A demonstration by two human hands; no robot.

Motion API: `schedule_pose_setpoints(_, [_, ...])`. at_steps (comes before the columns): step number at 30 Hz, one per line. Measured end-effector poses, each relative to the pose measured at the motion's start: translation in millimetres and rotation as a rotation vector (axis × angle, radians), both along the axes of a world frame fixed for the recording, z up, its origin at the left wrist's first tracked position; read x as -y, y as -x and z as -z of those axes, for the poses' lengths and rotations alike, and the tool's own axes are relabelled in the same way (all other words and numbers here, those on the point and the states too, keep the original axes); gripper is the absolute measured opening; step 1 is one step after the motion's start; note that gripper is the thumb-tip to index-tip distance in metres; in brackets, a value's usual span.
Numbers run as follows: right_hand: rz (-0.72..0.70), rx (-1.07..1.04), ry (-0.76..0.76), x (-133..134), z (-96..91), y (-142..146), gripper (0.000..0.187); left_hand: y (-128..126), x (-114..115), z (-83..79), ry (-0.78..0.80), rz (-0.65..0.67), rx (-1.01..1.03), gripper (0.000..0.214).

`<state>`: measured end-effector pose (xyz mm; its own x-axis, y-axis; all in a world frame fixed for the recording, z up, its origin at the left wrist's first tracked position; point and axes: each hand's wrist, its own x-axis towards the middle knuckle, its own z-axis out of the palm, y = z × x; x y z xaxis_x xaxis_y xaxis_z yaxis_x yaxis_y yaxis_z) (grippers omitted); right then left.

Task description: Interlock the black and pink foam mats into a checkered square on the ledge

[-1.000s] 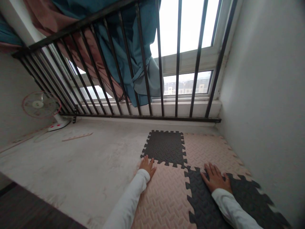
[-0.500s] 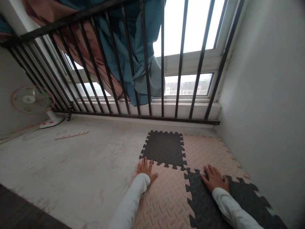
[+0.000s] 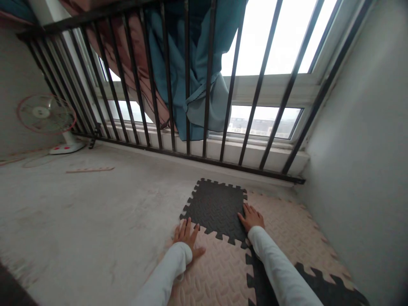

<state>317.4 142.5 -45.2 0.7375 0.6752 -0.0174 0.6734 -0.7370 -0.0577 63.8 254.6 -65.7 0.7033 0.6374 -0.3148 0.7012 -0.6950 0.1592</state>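
Observation:
Interlocking foam mat tiles in black and beige lie on the floor. My left hand (image 3: 187, 239) rests with fingers spread on the near beige foam tile (image 3: 216, 263), its fingertips by the seam with the far black foam tile (image 3: 218, 204). My right hand (image 3: 252, 216) lies flat over the joint between that black tile and the right beige foam tile (image 3: 280, 221). Under my right forearm is another black foam tile (image 3: 262, 282), partly hidden by the sleeve. Neither hand grips anything.
Ahead runs a dark metal railing (image 3: 204, 160) in front of windows, with a blue curtain (image 3: 197, 85) behind its bars. A white wall (image 3: 357, 170) rises at the right. At the far left a fan (image 3: 46, 114) stands on the concrete floor (image 3: 105, 212) near a thin strip (image 3: 90, 170).
My right hand has moved left and forward from the near black tile to the far black tile's right seam. My left hand stays at its front-left corner. The view has tilted.

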Motion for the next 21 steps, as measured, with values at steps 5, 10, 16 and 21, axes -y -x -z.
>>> schedule_pose_setpoints(5, [-0.072, 0.052, -0.022, -9, -8.7, -10, 0.053, 0, 1, -3.0, -0.005, 0.005, -0.02, 0.086])
schedule_pose_setpoints(10, [0.005, 0.016, -0.037, -24, -10.0, -23, 0.056, 1, -1, 0.4, 0.016, 0.011, -0.007, 0.088])
schedule_pose_setpoints(16, [-0.007, 0.071, -0.087, -37, -18.7, -36, 0.05, 1, -4, 5.5, 0.02, 0.014, -0.001, 0.088])
schedule_pose_setpoints(21, [0.083, 0.146, -0.236, -49, -11.9, -48, 0.062, 3, -3, 4.1, 0.027, 0.021, 0.008, 0.09])
